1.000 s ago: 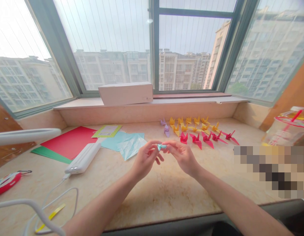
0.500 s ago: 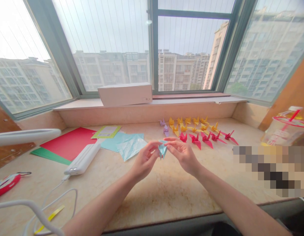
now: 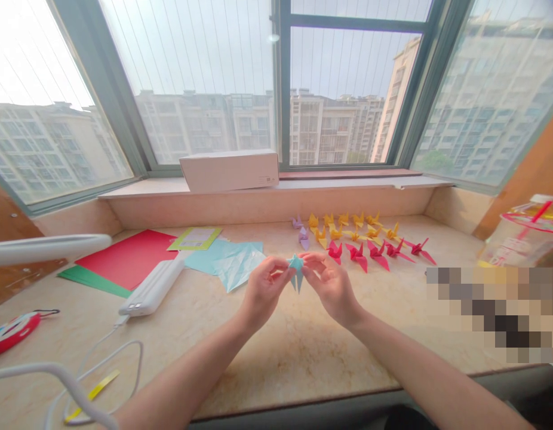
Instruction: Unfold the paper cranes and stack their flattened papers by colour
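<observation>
A small light-blue folded origami paper [image 3: 297, 272] is pinched between my two hands above the counter, its two narrow points hanging down. My left hand [image 3: 268, 288] is closed on its left edge, thumb against fingers. On the opposite edge my right hand [image 3: 332, 285] grips it the same way. Behind the hands stand rows of paper cranes: red ones [image 3: 378, 255] in front, yellow ones [image 3: 334, 230] behind, and two lilac ones [image 3: 303, 239] at their left. A creased light-blue sheet [image 3: 237, 263] lies left of my left hand.
Red paper [image 3: 128, 257], green paper [image 3: 91, 282] and a white power bank [image 3: 153, 286] with a cable lie on the left. A lamp's white arm [image 3: 48, 248] juts in there. A white box [image 3: 229, 172] rests on the sill; a plastic cup [image 3: 522, 242] stands far right.
The folded blue paper has changed shape: its upper part now spreads into points at the sides, and its lower points hang apart. Both hands still hold it in nearly the same place.
</observation>
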Available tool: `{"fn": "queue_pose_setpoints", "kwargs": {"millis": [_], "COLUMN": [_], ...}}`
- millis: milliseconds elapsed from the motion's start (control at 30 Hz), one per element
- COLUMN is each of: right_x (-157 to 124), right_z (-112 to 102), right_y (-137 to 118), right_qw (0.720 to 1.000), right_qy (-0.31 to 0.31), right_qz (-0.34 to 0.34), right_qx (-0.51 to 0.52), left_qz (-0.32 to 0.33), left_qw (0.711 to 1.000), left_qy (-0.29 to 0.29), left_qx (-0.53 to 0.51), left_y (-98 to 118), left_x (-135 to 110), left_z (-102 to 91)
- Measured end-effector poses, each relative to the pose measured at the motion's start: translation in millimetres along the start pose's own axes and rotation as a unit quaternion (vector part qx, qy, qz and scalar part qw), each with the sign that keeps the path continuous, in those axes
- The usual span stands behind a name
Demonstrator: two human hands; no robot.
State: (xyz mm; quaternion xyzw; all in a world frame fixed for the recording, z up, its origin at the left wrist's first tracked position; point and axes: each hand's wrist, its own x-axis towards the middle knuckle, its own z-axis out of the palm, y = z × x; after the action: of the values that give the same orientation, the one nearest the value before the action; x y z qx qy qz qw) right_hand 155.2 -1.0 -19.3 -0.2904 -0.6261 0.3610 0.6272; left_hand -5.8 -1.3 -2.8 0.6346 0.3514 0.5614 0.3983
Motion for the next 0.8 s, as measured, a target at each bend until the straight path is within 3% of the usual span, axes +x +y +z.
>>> {"fn": "queue_pose_setpoints", "kwargs": {"millis": [167,433,533,633,800], "right_x": [-1,1,1,2,5], "right_z": [1,-2,-6,-10,-15], "right_y": [2,10,5,-4,-7], "right_qw": [1.000,0.998,0.997,0.985,0.974], "right_qy": [0.005,0.017,-0.031,-0.089,-0.089], "right_qz": [0.027,0.065,0.037,-0.033,-0.062], "right_qx": [-0.003,0.004,-0.064,-0.146,-0.201], "left_qz": [-0.033,-0.070,-0.113,-0.147,-0.154], "left_qw": [0.998,0.994,0.985,0.977,0.977], "left_qy": [0.022,-0.019,-0.021,-0.001,-0.018], "left_qx": [-0.044,-0.081,-0.129,-0.158,-0.146], "left_y": [3,4,4,5,9], "left_x": [2,4,4,5,4], "left_z": [1.2,-0.1,-1.4,-3.0,-3.8]}}
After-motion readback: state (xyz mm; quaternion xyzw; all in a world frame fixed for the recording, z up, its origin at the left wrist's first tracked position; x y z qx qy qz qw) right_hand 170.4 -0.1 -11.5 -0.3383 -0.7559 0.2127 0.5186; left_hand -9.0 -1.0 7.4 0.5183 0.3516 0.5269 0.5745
